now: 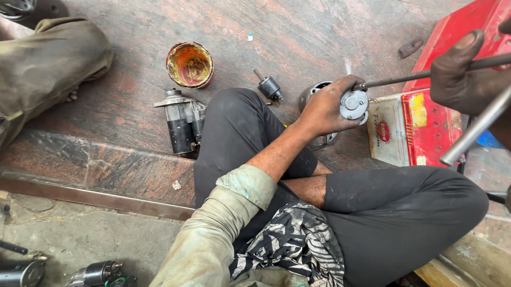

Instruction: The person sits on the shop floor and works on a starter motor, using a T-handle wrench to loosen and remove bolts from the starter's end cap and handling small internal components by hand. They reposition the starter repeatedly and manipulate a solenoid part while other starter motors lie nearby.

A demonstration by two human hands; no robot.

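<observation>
Seated cross-legged on a stone floor, a person's left hand (324, 109) gripped a round silver motor part (354, 104) above the knee, beside a red-and-white battery (415, 128). Right hand (488, 70) closed round a thin rod (416, 74) & a metal bar (488, 115). Starter motor (180, 121), paint tin (189, 64) nearby.

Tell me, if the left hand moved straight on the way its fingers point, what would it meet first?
The left hand, gripping a round metal part, points right. It would probably first meet the white and red battery just beyond, though depth is unclear.
</observation>
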